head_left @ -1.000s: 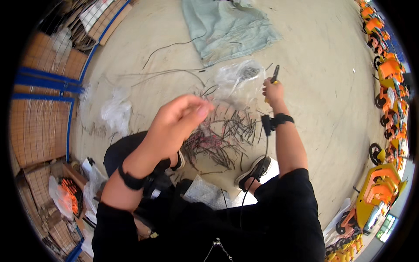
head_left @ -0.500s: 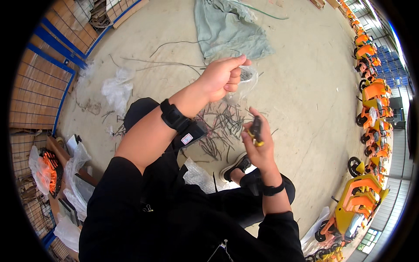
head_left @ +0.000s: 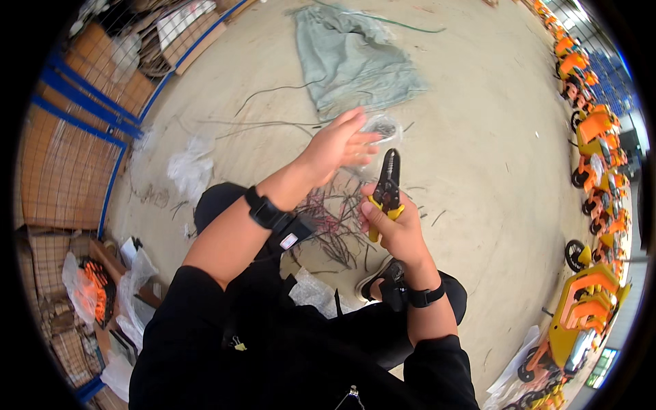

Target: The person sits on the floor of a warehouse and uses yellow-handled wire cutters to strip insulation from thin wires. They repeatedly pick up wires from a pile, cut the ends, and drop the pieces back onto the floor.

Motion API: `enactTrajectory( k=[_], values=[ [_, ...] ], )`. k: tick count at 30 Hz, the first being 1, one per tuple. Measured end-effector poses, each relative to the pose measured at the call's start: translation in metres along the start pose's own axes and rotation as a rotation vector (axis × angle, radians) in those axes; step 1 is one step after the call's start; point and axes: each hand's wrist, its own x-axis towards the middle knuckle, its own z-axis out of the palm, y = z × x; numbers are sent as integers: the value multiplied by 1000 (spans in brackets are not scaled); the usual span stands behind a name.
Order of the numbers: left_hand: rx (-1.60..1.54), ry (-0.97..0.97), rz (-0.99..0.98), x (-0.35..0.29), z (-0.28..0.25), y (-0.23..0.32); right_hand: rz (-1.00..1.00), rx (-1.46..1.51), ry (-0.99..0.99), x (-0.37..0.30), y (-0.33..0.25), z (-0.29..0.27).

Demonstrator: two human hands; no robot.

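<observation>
My right hand is wrapped round the yellow handles of a wire stripper, its black jaws pointing away from me. To the left and a little farther out, my left hand is open, its fingers apart and holding nothing I can see. Close beyond its fingertips sits a clear plastic bag with small dark bits inside. Below both hands, a loose pile of short dark and reddish wire pieces covers the floor. Several long dark wires stretch out left of my left hand.
A grey-green sack lies flat on the floor ahead. At left stand blue-framed mesh cages with cartons, and a crumpled plastic bag. Orange and yellow scooters line the right side. Bubble wrap lies between my legs.
My left hand has opened from a fist and dropped slightly nearer. My right hand has shifted a little left, and the wire stripper has swung to point its jaws forward.
</observation>
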Motion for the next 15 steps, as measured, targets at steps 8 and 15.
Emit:
enactTrajectory(
  k=[8,15],
  values=[
    [300,-321,-260,-20,10,-28,-132,328,294,12,-29,-54],
    [564,-295,-258,-30,28,-15,-154,412,400,16,-35,-75]
  ],
)
